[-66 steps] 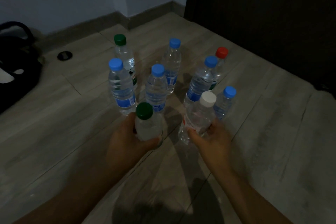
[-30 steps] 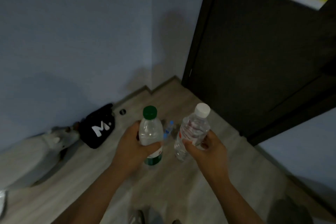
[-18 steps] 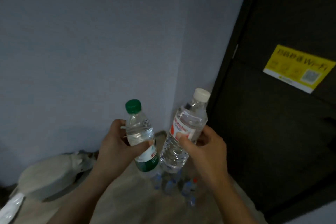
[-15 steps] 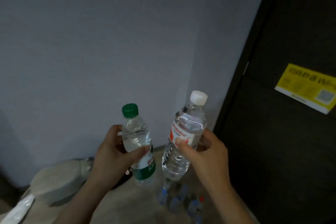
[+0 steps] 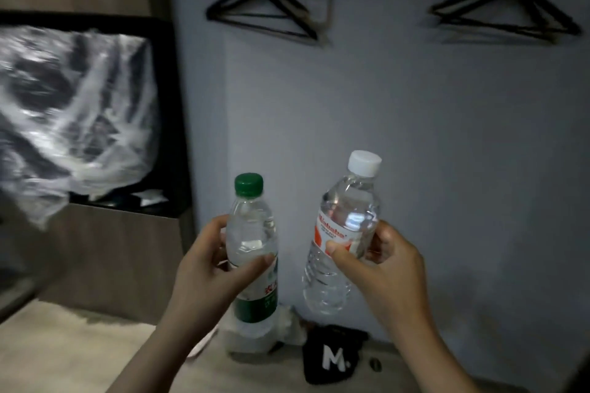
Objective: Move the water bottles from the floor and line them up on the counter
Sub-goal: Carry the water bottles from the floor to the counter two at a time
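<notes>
At lower centre the left hand [image 5: 209, 268] grips a green-cap bottle [image 5: 250, 220] round its middle, thumb across the front. Beside it the right hand [image 5: 384, 268] grips a white-cap bottle [image 5: 349, 201] likewise. Both bottles are held in the air, nearly upright, near each other but apart. Below them a black bag [image 5: 332, 357] lies on the floor [image 5: 64, 348]. On the wall [image 5: 415, 124] beyond, a hanger [image 5: 261, 6] hangs at top centre and a second hanger [image 5: 506, 6] at top right. Crumpled plastic [image 5: 73, 112] fills the upper left.

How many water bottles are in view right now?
2. The green-capped bottle is gripped in the left hand, the white-capped bottle in the right hand, both held up side by side before the wall. Any others are out of frame.
</notes>
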`<action>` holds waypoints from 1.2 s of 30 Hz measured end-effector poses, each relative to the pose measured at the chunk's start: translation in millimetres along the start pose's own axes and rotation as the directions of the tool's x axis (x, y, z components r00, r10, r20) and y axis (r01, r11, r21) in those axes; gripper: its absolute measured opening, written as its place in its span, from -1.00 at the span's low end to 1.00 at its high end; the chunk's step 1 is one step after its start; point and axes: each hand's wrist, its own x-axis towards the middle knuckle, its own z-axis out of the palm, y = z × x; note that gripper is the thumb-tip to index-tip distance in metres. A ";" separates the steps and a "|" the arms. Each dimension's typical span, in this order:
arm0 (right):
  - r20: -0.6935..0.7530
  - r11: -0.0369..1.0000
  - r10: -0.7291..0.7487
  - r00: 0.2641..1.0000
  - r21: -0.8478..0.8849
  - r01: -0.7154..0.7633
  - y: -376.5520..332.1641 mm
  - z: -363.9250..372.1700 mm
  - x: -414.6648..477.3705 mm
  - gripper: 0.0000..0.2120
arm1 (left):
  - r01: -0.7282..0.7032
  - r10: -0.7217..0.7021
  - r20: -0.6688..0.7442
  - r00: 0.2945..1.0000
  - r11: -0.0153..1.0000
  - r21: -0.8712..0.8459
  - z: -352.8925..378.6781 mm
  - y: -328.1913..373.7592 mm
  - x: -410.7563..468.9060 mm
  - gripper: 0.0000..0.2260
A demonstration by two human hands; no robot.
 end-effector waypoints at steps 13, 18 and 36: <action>0.430 0.964 -0.159 0.889 0.262 0.045 -70.7 266.6 -18.8 -0.62 | 0.026 0.064 -0.508 0.859 0.985 0.169 -252.9 1.6 -57.8 -0.55; 0.556 0.921 -0.224 0.800 0.390 -0.014 -87.7 347.1 -34.5 -0.70 | 0.065 0.091 -0.624 0.776 0.973 0.222 -310.4 0.7 -81.3 -0.55; 0.646 0.839 -0.387 0.658 0.543 -0.040 -54.5 630.5 26.1 -0.45 | 0.257 0.162 -0.824 0.542 0.902 0.347 -449.7 -54.0 3.0 -0.55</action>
